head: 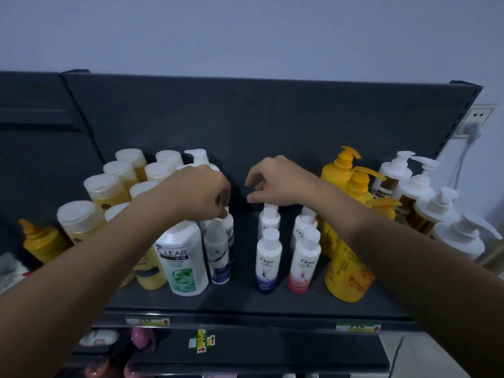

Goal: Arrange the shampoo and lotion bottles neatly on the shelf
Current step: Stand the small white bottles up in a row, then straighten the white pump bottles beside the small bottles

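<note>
On the dark top shelf (245, 301) stand many bottles. My left hand (196, 189) reaches over a white Clear shampoo bottle (181, 259) and pinches the cap of a small white bottle (228, 227) behind another small white bottle with a blue base (218, 255). My right hand (275, 181) hovers with curled fingers just above the back pair of small Dove bottles (268, 221); its fingers hold nothing. In front stand a blue-based Dove bottle (267, 261) and a pink-based Dove bottle (304, 264).
Round-capped amber bottles (103, 190) crowd the left. Yellow pump bottles (347, 271) and white pump bottles (436, 211) fill the right. The shelf's back panel (245, 118) rises behind. Lower shelves hold pink items (141, 338). A wall socket with a plug (474, 126) sits at right.
</note>
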`<state>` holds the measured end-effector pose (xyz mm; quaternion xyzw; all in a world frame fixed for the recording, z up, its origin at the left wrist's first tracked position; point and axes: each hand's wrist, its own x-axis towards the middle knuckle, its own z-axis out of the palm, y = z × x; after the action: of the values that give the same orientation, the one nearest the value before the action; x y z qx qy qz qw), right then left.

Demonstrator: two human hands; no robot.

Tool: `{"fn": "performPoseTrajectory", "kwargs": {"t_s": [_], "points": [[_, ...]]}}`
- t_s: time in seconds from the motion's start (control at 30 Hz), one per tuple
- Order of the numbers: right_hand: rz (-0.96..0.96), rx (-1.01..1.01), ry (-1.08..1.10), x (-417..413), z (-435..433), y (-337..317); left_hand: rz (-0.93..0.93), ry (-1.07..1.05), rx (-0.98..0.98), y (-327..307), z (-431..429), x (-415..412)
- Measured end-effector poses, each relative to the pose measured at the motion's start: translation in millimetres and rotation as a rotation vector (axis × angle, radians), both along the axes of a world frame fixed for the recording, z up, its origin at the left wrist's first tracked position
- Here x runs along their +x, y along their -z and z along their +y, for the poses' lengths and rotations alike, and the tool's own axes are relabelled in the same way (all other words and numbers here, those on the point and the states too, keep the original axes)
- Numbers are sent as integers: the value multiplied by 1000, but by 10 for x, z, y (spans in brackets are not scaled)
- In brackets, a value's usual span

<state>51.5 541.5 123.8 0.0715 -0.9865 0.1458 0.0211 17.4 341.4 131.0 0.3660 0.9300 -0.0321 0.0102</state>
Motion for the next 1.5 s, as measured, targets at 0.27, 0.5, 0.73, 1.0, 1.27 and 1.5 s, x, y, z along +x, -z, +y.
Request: {"fn": "performPoseTrajectory", "kwargs": {"t_s": [0.27, 0.5, 0.73, 1.0, 1.27, 1.5], "points": [[-74, -51, -163, -252, -425, 330, 130, -13, -96, 267, -219, 177], [-27, -146, -129, -296, -467, 471, 210, -40, -110, 380, -164, 227], [42, -140, -86, -245, -398, 518, 226, -30, -83, 325, -85, 327], [14, -111, -68, -211, -256, 481, 208, -30, -23, 323, 48, 392], [19, -118, -64, -188, -227, 498, 202, -38, -17, 347, 87, 380], [11, -151, -49, -191, -220, 554, 166, -60, -27, 331, 48, 431]]}}
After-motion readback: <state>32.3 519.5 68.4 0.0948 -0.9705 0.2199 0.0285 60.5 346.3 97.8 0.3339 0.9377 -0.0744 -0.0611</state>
